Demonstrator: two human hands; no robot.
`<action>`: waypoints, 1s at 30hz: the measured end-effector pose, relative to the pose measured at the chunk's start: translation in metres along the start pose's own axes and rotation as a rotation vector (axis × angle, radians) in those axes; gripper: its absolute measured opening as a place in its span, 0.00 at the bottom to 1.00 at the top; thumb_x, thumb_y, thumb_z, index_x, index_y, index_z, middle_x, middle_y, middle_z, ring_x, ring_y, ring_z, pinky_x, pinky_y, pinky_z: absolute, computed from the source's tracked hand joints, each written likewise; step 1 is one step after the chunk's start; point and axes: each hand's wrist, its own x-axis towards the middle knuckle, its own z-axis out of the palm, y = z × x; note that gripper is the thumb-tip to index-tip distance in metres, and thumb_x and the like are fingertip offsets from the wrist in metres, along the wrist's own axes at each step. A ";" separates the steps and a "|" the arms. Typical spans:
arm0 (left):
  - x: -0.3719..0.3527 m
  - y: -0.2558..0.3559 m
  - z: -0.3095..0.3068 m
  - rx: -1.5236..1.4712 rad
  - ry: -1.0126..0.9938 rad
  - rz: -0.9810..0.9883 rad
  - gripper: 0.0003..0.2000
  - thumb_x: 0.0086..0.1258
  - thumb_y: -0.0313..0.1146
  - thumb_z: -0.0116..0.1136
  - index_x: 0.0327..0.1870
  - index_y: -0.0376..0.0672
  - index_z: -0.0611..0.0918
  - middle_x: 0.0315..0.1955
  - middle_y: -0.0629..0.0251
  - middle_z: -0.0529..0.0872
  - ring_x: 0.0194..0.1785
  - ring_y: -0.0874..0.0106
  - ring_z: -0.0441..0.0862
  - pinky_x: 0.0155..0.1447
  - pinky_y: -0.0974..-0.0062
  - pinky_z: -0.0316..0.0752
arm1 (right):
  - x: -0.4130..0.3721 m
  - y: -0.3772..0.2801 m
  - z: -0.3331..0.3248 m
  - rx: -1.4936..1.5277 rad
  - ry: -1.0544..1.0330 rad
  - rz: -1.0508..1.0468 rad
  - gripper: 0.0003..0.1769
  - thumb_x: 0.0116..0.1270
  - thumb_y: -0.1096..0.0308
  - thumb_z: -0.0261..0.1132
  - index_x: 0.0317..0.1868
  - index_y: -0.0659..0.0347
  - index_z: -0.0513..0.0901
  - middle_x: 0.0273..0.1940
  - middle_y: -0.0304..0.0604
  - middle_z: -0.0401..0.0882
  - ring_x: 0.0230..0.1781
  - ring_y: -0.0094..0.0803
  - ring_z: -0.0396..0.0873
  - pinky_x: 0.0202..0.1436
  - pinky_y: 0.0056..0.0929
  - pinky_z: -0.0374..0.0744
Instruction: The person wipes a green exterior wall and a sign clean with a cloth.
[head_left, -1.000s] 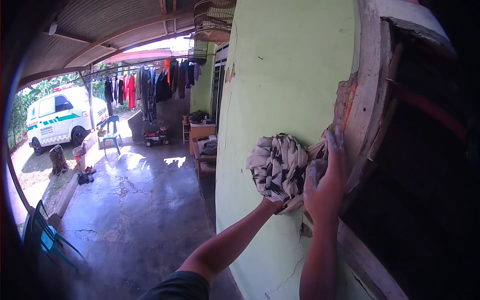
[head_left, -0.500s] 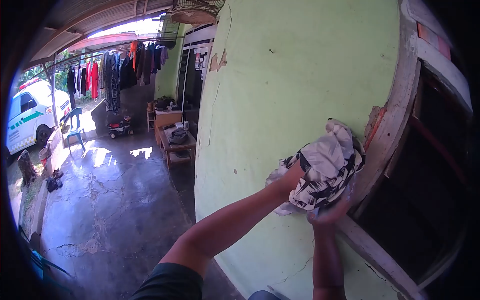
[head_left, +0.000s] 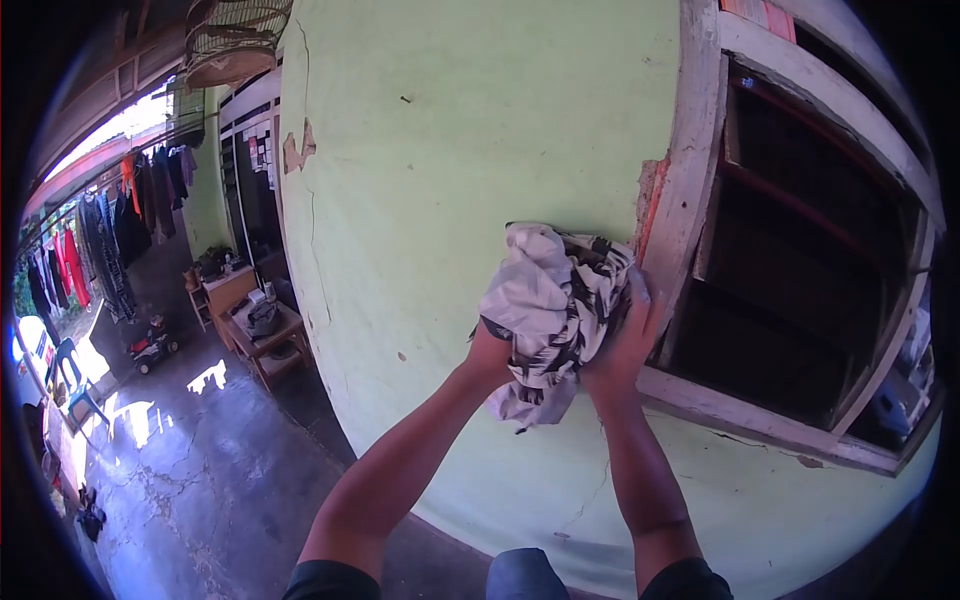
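A bundled black-and-white patterned cloth [head_left: 560, 310] is held up before the green wall [head_left: 450, 180]. My left hand [head_left: 492, 358] grips it from the left, its fingers mostly hidden in the folds. On the right side, my right hand [head_left: 628, 340] presses against the bundle, with fingers pointing up and spread. A loose end of the fabric hangs below, between my wrists.
To the right is a window frame [head_left: 695, 190] with a dark opening. A birdcage [head_left: 235, 40] hangs at the upper left. Farther off are hanging clothes [head_left: 110, 230], a wooden table [head_left: 265, 340], a toy vehicle [head_left: 152, 345] and a chair [head_left: 78, 385].
The view has turned right, showing more of the window. Both hands and the cloth have shifted left in view, and my right hand has moved up along the bundle's side.
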 end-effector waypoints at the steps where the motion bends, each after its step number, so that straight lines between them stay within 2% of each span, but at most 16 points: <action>1: -0.001 0.019 0.004 -0.157 0.031 0.000 0.29 0.72 0.31 0.68 0.72 0.40 0.71 0.67 0.60 0.77 0.70 0.67 0.76 0.73 0.70 0.70 | 0.009 -0.001 -0.004 -0.074 0.078 0.078 0.36 0.64 0.62 0.73 0.69 0.68 0.73 0.62 0.63 0.73 0.62 0.60 0.76 0.66 0.49 0.76; 3: 0.002 0.059 0.004 0.036 0.037 0.154 0.32 0.74 0.36 0.65 0.78 0.44 0.68 0.74 0.61 0.72 0.77 0.65 0.69 0.79 0.67 0.64 | 0.014 0.007 -0.010 -0.053 0.106 0.105 0.31 0.64 0.63 0.71 0.65 0.68 0.77 0.58 0.60 0.76 0.59 0.57 0.78 0.63 0.47 0.77; 4: 0.009 0.063 0.006 0.162 0.075 0.215 0.33 0.72 0.30 0.67 0.78 0.44 0.67 0.73 0.61 0.73 0.77 0.65 0.70 0.80 0.67 0.64 | 0.013 0.014 -0.011 -0.102 0.023 0.147 0.28 0.64 0.64 0.70 0.62 0.69 0.79 0.56 0.58 0.77 0.57 0.55 0.78 0.61 0.46 0.77; 5: 0.011 0.052 0.009 0.152 0.059 0.221 0.33 0.72 0.30 0.67 0.78 0.44 0.67 0.73 0.61 0.73 0.77 0.65 0.70 0.80 0.67 0.64 | 0.014 0.019 -0.014 -0.153 -0.058 0.192 0.25 0.64 0.65 0.69 0.59 0.70 0.81 0.54 0.56 0.79 0.55 0.53 0.79 0.59 0.45 0.78; 6: 0.011 0.032 0.013 0.038 0.024 0.172 0.33 0.72 0.29 0.66 0.78 0.44 0.67 0.73 0.61 0.73 0.77 0.64 0.70 0.80 0.66 0.64 | 0.017 0.015 -0.012 -0.095 0.005 0.212 0.21 0.63 0.66 0.67 0.54 0.70 0.84 0.50 0.54 0.81 0.52 0.50 0.81 0.57 0.44 0.78; 9: 0.018 0.009 0.016 -0.041 -0.164 0.019 0.54 0.65 0.28 0.72 0.86 0.40 0.45 0.78 0.50 0.64 0.82 0.58 0.63 0.83 0.61 0.59 | 0.024 0.013 -0.022 -0.070 0.026 0.252 0.22 0.63 0.65 0.68 0.54 0.69 0.83 0.45 0.53 0.81 0.47 0.50 0.82 0.52 0.40 0.80; 10: 0.019 0.000 0.020 0.018 -0.166 0.042 0.54 0.64 0.30 0.73 0.85 0.40 0.45 0.79 0.50 0.61 0.83 0.57 0.60 0.84 0.60 0.57 | 0.027 0.012 -0.024 -0.084 0.034 0.255 0.22 0.63 0.65 0.68 0.54 0.69 0.83 0.45 0.53 0.81 0.47 0.50 0.82 0.52 0.40 0.80; 13: 0.023 -0.003 0.017 0.436 -0.116 0.417 0.56 0.62 0.36 0.75 0.85 0.42 0.45 0.81 0.51 0.57 0.85 0.54 0.54 0.85 0.59 0.53 | 0.030 0.008 -0.019 0.010 0.281 0.209 0.21 0.60 0.65 0.74 0.51 0.64 0.83 0.43 0.54 0.81 0.44 0.51 0.80 0.48 0.43 0.80; 15: 0.015 -0.010 0.017 0.194 -0.062 0.241 0.51 0.62 0.40 0.76 0.83 0.41 0.54 0.78 0.51 0.61 0.81 0.53 0.59 0.83 0.58 0.57 | 0.010 -0.004 -0.014 -0.089 0.307 -0.054 0.22 0.60 0.66 0.75 0.52 0.66 0.81 0.45 0.55 0.81 0.45 0.52 0.82 0.47 0.44 0.82; 18: 0.012 -0.037 0.018 0.076 0.033 0.004 0.43 0.62 0.44 0.76 0.78 0.40 0.67 0.70 0.51 0.71 0.74 0.56 0.69 0.78 0.59 0.65 | -0.022 -0.008 0.010 0.011 0.104 -0.051 0.27 0.59 0.66 0.76 0.57 0.68 0.79 0.49 0.58 0.81 0.48 0.55 0.83 0.50 0.45 0.82; 20: 0.015 -0.047 0.017 0.075 0.096 -0.044 0.41 0.63 0.44 0.75 0.76 0.41 0.70 0.67 0.52 0.75 0.72 0.58 0.72 0.76 0.60 0.67 | -0.029 -0.008 0.028 0.053 0.030 -0.010 0.29 0.59 0.66 0.76 0.58 0.69 0.79 0.51 0.59 0.81 0.49 0.56 0.83 0.52 0.45 0.82; 22: 0.010 -0.064 0.013 -0.198 0.010 -0.138 0.39 0.65 0.46 0.74 0.75 0.40 0.71 0.66 0.53 0.77 0.70 0.61 0.74 0.73 0.64 0.70 | -0.033 -0.007 0.043 0.081 0.063 0.034 0.28 0.61 0.63 0.73 0.60 0.68 0.79 0.58 0.61 0.80 0.55 0.58 0.81 0.59 0.50 0.79; 23: 0.005 -0.070 0.010 -0.198 0.030 -0.129 0.39 0.66 0.45 0.73 0.76 0.40 0.70 0.67 0.54 0.76 0.71 0.61 0.73 0.73 0.65 0.70 | -0.033 -0.008 0.045 0.082 0.072 0.035 0.28 0.61 0.63 0.73 0.60 0.68 0.79 0.58 0.61 0.80 0.55 0.58 0.81 0.59 0.50 0.79; 25: -0.007 -0.069 0.005 -0.064 0.135 -0.054 0.41 0.68 0.42 0.73 0.79 0.41 0.65 0.74 0.56 0.71 0.74 0.61 0.72 0.76 0.66 0.69 | -0.039 -0.009 0.042 0.101 0.009 0.012 0.42 0.64 0.45 0.73 0.67 0.68 0.73 0.66 0.67 0.76 0.57 0.63 0.79 0.61 0.54 0.77; 26: -0.009 -0.068 0.002 -0.056 0.139 -0.058 0.41 0.68 0.42 0.73 0.79 0.41 0.65 0.74 0.56 0.71 0.74 0.61 0.72 0.76 0.66 0.69 | -0.049 -0.005 0.045 0.119 -0.024 0.009 0.45 0.67 0.37 0.68 0.71 0.65 0.70 0.71 0.68 0.71 0.62 0.63 0.75 0.66 0.61 0.71; 30: -0.003 -0.064 -0.014 -0.273 -0.070 -0.115 0.29 0.79 0.34 0.62 0.77 0.40 0.67 0.70 0.61 0.75 0.70 0.69 0.75 0.73 0.74 0.73 | -0.052 -0.009 0.071 0.021 0.046 0.004 0.45 0.65 0.38 0.68 0.72 0.62 0.71 0.70 0.65 0.72 0.64 0.58 0.71 0.67 0.60 0.67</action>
